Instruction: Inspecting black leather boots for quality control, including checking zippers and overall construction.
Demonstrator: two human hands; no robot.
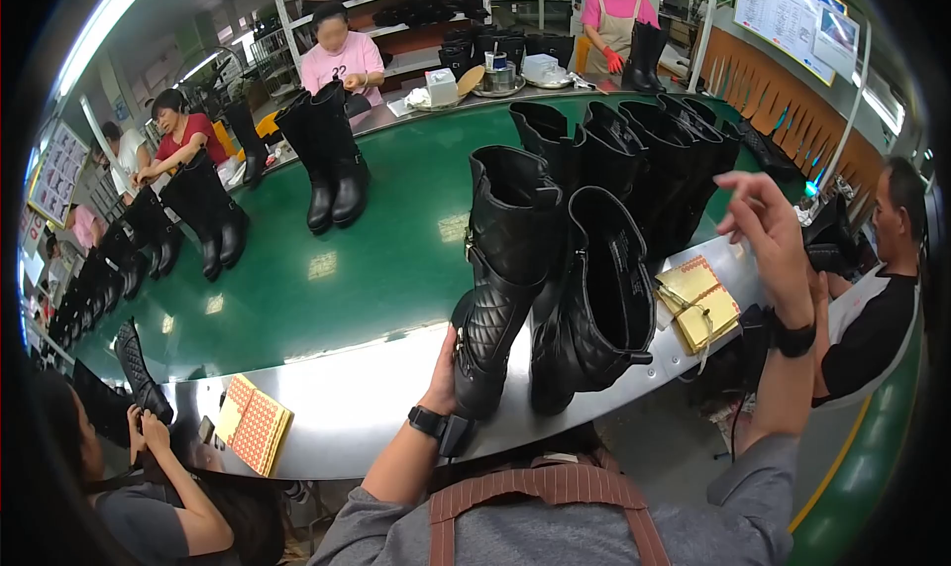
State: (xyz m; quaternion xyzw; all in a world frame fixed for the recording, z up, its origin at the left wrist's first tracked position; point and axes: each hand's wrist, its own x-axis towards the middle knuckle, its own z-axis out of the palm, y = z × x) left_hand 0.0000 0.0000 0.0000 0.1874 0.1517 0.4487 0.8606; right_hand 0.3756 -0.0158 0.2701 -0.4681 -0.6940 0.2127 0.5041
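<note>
Two black quilted boots stand upright on the metal edge of the bench in front of me. My left hand (442, 376) is wrapped round the lower side of the left boot (485, 313), by its foot. This boot has buckled straps, and its shaft opens upward. Close against it on the right, the second boot (584, 308) shows its dark lining through its open top. My right hand (768, 231) is raised in the air right of the boots, fingers loosely bent and apart, with nothing visible in them.
Beyond my pair, several more black boots (619, 150) crowd the green belt (416, 239). Yellow patterned card stacks lie on the metal edge, one at right (701, 304), one at left (256, 422). Co-workers sit close on both sides; others work across the belt.
</note>
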